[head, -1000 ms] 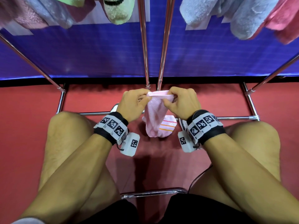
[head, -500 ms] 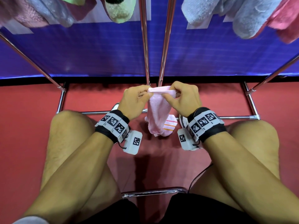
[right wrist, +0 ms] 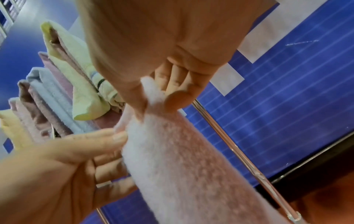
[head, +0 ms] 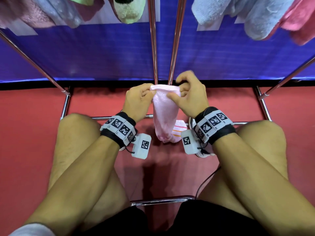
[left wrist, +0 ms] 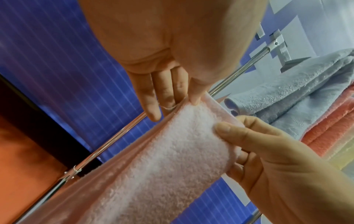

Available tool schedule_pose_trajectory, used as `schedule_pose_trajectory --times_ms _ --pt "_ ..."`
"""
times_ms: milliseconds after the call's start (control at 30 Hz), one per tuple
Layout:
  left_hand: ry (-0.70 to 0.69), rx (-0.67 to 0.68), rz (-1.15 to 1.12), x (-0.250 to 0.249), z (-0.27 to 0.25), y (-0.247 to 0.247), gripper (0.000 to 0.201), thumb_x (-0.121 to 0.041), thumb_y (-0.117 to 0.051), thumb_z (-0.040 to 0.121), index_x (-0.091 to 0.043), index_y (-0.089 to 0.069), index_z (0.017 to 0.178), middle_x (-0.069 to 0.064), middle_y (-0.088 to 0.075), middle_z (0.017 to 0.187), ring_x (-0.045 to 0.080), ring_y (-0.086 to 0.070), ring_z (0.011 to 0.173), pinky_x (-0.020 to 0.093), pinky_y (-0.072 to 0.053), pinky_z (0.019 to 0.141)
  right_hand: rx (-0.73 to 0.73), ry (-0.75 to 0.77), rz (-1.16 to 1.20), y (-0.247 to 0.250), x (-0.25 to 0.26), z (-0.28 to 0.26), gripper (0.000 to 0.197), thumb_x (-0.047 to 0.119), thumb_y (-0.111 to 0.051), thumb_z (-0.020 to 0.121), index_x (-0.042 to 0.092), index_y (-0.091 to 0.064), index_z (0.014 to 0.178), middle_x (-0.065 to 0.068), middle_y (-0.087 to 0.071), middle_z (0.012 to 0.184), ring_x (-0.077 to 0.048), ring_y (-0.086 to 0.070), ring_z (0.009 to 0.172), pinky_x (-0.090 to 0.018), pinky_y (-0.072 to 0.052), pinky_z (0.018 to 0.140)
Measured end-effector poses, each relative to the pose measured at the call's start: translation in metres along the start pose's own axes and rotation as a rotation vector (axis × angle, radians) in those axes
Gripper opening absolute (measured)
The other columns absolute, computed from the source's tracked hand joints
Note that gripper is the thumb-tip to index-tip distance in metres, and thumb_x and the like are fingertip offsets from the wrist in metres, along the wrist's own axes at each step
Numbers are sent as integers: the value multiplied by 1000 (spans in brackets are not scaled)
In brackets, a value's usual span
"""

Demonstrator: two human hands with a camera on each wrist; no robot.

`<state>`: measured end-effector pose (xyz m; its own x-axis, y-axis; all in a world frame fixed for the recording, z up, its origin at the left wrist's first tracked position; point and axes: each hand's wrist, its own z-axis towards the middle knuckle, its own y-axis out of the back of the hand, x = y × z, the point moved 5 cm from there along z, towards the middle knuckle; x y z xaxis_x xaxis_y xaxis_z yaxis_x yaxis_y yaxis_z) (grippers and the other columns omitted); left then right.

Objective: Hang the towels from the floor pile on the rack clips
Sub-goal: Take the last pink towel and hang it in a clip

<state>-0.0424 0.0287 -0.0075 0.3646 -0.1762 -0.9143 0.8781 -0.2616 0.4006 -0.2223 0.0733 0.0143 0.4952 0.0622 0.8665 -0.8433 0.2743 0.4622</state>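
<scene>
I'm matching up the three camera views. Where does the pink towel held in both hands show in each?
Head: pink towel centre, hanging between both hands.
Left wrist: pink towel runs from centre to bottom left.
Right wrist: pink towel runs from centre to bottom right.
Shared landmark: blue backdrop.

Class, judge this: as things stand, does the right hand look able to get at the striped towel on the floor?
Probably not yet: the right hand pinches the pink towel, which hangs in front of the striped towel. Nothing else seems to block the way down.
</scene>
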Motion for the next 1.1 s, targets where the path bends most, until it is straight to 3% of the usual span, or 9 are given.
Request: schedule_pose_trajectory --times_ms 100,167,233,367,500,600,767,867,1100 --pt "19 -17 -86 -10 -9 1 19 -27 -56 87 -39 -71 88 21 -70 83 19 -62 74 47 -59 79 18 -74 118 1 -2 2 57 11 -83 70 23 -56 118 9 -50 59 -9 -43 52 -21 -42 57" --pt "22 -31 -144 -17 -14 2 21 -23 -56 88 -37 -72 90 17 -72 85 19 -64 78 44 -60 81 32 -94 131 -1 -1 1 36 13 -83 69 20 -68 102 1 -62 68 -10 -52 58 -25 -46 63" --pt "5 -59 -144 -20 -16 5 18 -26 -56 88 -35 -71 92 25 -69 87 21 -61 78 52 -59 81 23 -110 160 -2 3 -3 21 13 -83 69 23 -70 82 -3 -69 74 -10 -58 63 -26 -49 65" --pt "-21 -109 -130 -21 -15 14 18 -33 -57 86 -37 -71 98 28 -64 82 18 -54 75 59 -55 78 -22 -110 267 0 23 -10 28 3 -83 71 21 -61 71 1 -61 67 -6 -52 59 -17 -45 57" --pt "-80 -127 -149 -68 -16 33 17 -14 -60 91 -20 -71 101 -13 -65 68 0 -54 66 29 -49 72 -64 -52 312 17 59 -6 28 1 -82 72 20 -61 73 7 -61 66 2 -52 57 -15 -44 59" --pt "-155 -152 -189 -109 -12 51 17 -3 -59 92 -15 -69 100 -20 -64 65 -5 -53 62 20 -46 67 -95 33 324 34 101 3 27 -3 -77 75 19 -61 75 7 -60 68 6 -51 58 -13 -44 61" --pt "-277 -185 -289 -174 -4 78 22 -1 -55 89 -15 -69 100 -15 -68 72 -2 -58 70 32 -52 74 -126 142 341 65 171 18 17 5 -71 72 19 -62 77 2 -61 70 -8 -53 65 -22 -46 63" --pt "-330 -185 -296 -218 -2 97 24 6 -52 91 -11 -66 102 -19 -67 65 -6 -57 65 29 -51 71 -161 204 336 91 208 28 22 -2 -73 75 18 -64 79 3 -63 72 -4 -54 64 -21 -47 64" --pt "-414 -182 -271 -320 -1 144 35 5 -53 92 -25 -69 89 -12 -69 73 9 -61 73 37 -55 69 -192 299 321 146 299 48 21 3 -79 76 21 -67 79 6 -65 70 -3 -56 63 -21 -49 64"
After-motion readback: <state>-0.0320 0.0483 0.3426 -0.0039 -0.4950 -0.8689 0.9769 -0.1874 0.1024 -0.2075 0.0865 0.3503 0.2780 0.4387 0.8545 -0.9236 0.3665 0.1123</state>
